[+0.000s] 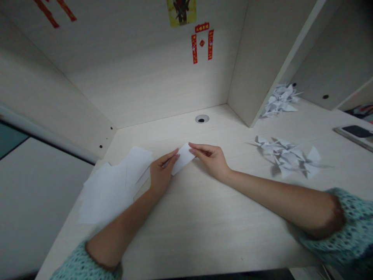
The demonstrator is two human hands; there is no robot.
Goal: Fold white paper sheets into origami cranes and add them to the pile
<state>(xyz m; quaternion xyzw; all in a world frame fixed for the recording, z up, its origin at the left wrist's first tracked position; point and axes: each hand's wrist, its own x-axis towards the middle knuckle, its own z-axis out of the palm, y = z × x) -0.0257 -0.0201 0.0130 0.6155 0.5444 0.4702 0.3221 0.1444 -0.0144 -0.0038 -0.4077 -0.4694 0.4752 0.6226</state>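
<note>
A small folded piece of white paper lies on the pale wooden desk. My left hand pinches its near left edge with closed fingers. My right hand grips its far right corner between thumb and fingers. Both forearms stretch out from teal knitted sleeves.
A loose stack of white paper sheets lies left of my left hand. A heap of folded paper cranes sits to the right, another heap in the alcove behind. A cable hole is at the back. A phone lies far right.
</note>
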